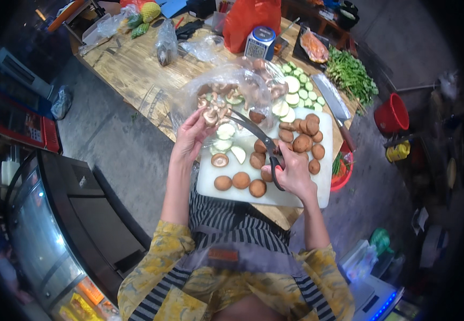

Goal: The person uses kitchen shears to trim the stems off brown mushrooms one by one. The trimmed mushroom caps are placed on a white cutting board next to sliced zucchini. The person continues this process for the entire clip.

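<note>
My left hand (192, 133) grips a mushroom (210, 117) by its edge, gills and stem showing, over the near side of an open clear plastic bag (232, 80) of mushrooms. In my right hand (294, 170) are black-handled kitchen scissors (256, 130), their blades pointing at that mushroom. Whether the blades touch it I cannot tell. Below both hands lies a white cutting board (232, 190) with several brown mushroom caps (257, 187), mostly top up; one cap (220, 160) lies underside up. Pale round vegetable slices (226, 131) lie beside the bag's near edge.
Sliced green-skinned vegetable (303, 94), a cleaver (330, 94), leafy greens (352, 76) and a tray of raw meat (314, 46) are at the right of the wooden table (123, 68). A red plastic bag (252, 20) stands behind. Red buckets (392, 114) are right of the table.
</note>
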The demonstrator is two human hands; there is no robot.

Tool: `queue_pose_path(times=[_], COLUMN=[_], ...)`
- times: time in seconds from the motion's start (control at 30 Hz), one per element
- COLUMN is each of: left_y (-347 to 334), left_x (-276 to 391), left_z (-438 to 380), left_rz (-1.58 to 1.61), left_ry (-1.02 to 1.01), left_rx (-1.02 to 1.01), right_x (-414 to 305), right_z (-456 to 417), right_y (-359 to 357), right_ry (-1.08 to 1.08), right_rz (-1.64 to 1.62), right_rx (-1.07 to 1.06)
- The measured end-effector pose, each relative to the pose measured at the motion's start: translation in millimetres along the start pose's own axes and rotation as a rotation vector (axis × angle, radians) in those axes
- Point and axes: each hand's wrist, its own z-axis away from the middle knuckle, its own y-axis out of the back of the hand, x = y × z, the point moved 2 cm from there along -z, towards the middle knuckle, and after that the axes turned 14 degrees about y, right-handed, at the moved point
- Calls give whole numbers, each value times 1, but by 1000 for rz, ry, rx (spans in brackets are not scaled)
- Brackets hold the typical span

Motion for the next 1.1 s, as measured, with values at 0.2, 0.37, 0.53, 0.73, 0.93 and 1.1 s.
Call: queue_pose_path(times=[0.2, 0.37, 0.53, 0.73, 0.93, 1.1], left_y=[-13, -21, -25, -11, -19, -82], left_x=[-9, -13, -12, -10, -6, -33], left_z=[0, -4, -3, 2, 6, 6], left_rz=[30, 16, 17, -7, -43, -719], left_ry=[90, 144, 181, 164, 60, -282], left_rx=[-110, -243, -238, -212, -40, -55], right_x=[-7, -4, 2, 1, -2, 1], right_z=[7, 7, 2, -1, 10, 52], right_y=[2, 7, 8, 1, 12, 28], right_ry=[-9, 93, 108, 124, 1, -252], right_rz=[-21, 67, 49, 13, -129, -236], right_rx=[7, 43, -3, 26, 150, 447])
